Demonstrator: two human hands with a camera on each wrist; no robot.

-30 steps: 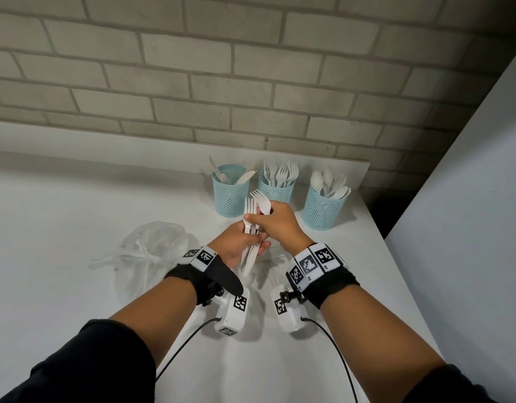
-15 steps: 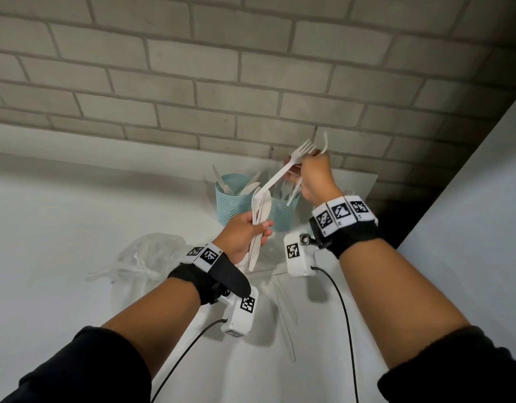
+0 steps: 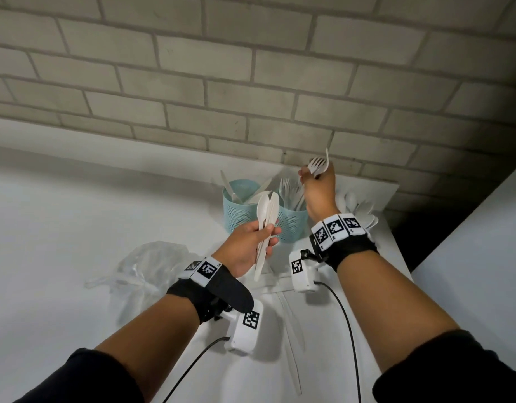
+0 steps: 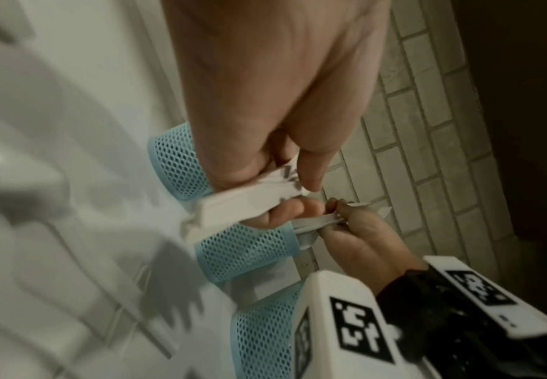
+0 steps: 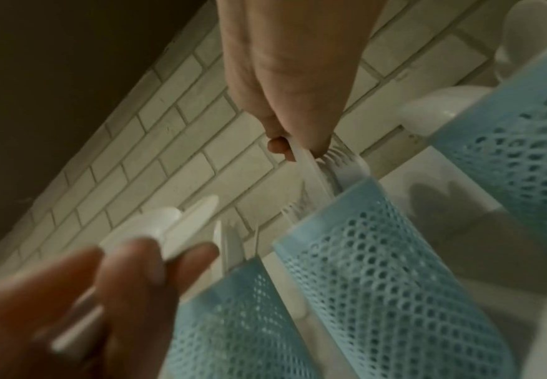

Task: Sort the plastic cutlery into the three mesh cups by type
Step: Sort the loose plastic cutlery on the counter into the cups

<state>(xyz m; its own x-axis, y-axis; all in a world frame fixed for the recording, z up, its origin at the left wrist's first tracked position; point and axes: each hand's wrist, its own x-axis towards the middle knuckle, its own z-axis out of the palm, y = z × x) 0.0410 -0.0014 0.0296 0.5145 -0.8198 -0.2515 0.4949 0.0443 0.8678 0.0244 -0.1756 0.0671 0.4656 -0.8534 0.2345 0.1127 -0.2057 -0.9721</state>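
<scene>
Three light-blue mesh cups stand by the brick wall. The left cup [image 3: 239, 210] holds knives, the middle cup [image 3: 293, 223] forks, and the right cup [image 5: 509, 153] spoons [image 3: 362, 209]. My right hand [image 3: 313, 174] pinches white forks [image 3: 317, 166] above the middle cup, tines up. In the right wrist view a fork handle [image 5: 312, 166] reaches down to the middle cup's rim [image 5: 356, 189]. My left hand [image 3: 269, 237] grips an upright bundle of a spoon and knives [image 3: 267, 216] in front of the cups. The bundle's handle ends [image 4: 230, 207] show in the left wrist view.
A crumpled clear plastic bag [image 3: 152, 266] lies on the white table left of my left wrist. Loose white knives [image 3: 291, 333] lie on the table between my forearms. The table ends at the right beside a white panel [image 3: 483, 257].
My right hand pulled the forks out of the left hand's bundle and carried them up and back to the middle cup. The left hand rose slightly with the remaining cutlery.
</scene>
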